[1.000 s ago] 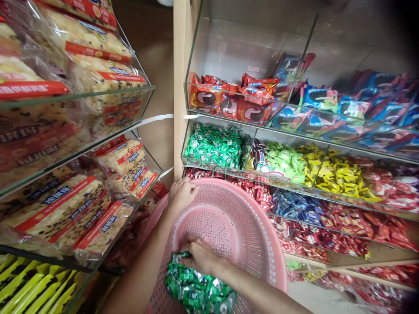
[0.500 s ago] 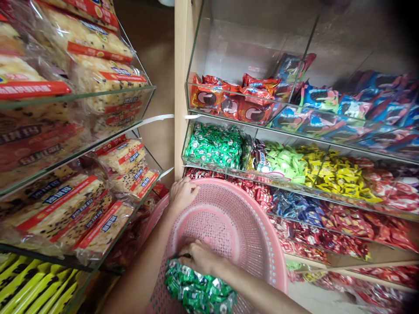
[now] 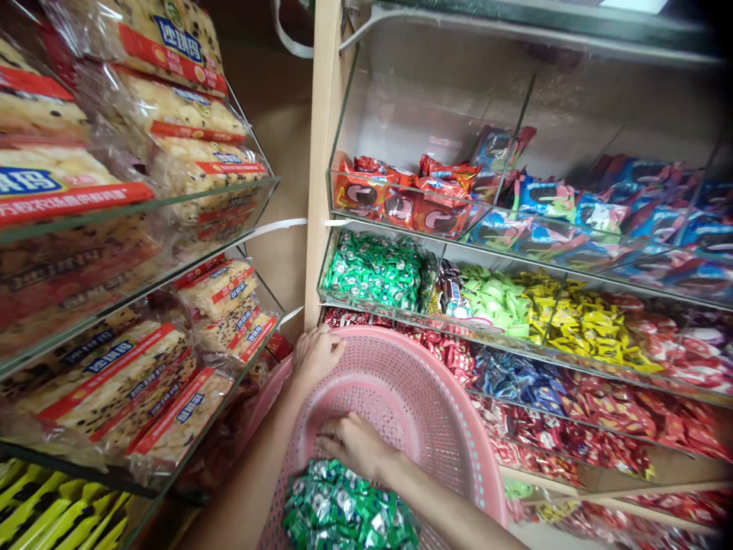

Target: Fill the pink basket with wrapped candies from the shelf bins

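Observation:
A round pink plastic basket (image 3: 452, 412) with perforated walls is tilted toward me. My left hand (image 3: 314, 355) grips its far-left rim, fingers curled over the edge. Inside, my right hand (image 3: 358, 443) is at the far edge of a heap of green-wrapped candies (image 3: 343, 504) in the near part of the basket. The fingers of that hand are curled, and whatever may be in them is hidden. Behind the rim, a clear shelf bin holds more green-wrapped candies (image 3: 375, 267).
Left, glass-fronted shelves carry packaged puffed-grain bars (image 3: 108, 367); yellow packets (image 3: 62, 508) stand below. Ahead are red packets (image 3: 389, 195), blue packets (image 3: 547, 197), light-green candies (image 3: 495, 294), yellow candies (image 3: 595, 313) and red candies (image 3: 630, 397). A wooden post (image 3: 322, 153) divides the shelving.
The view has tilted up slightly, so the shelves sit lower in the picture. My right hand has lifted a little from the candies and shows more fully. My left hand keeps its hold on the rim.

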A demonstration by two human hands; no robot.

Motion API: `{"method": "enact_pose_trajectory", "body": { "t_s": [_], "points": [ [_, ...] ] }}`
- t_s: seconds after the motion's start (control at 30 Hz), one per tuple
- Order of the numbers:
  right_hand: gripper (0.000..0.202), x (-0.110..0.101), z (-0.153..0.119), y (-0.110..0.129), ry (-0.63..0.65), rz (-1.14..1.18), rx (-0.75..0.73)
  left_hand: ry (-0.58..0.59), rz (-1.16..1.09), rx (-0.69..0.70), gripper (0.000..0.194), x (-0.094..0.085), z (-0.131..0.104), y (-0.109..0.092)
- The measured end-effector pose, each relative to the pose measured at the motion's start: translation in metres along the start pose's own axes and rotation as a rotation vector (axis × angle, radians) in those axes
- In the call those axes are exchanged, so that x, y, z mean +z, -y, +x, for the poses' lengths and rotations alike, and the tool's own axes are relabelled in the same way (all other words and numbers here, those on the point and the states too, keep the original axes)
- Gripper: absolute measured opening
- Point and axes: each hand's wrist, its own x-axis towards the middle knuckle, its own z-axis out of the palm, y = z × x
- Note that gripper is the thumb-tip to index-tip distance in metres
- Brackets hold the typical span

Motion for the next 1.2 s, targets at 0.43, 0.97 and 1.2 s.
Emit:
{"method": "enact_pose_trajectory", "body": {
  "t_s": [0.43,0.97,1.2],
  "points": [
    [0.039,-0.19,0.024,0.003,-0.726,-0.7,0.379,0.018,-0.071,-0.025,0.041,-0.001,0.001,0.002],
    [0.056,-0.205,0.068,-0.006,-0.527,-0.578,0.549,0.013,-0.069,-0.038,0.038,0.001,0.0,0.005],
    [0.046,-0.212,0.068,-0.013,-0.41,-0.471,0.557,0.015,-0.085,-0.041,0.035,0.0,-0.001,0.005]
  ]
}}
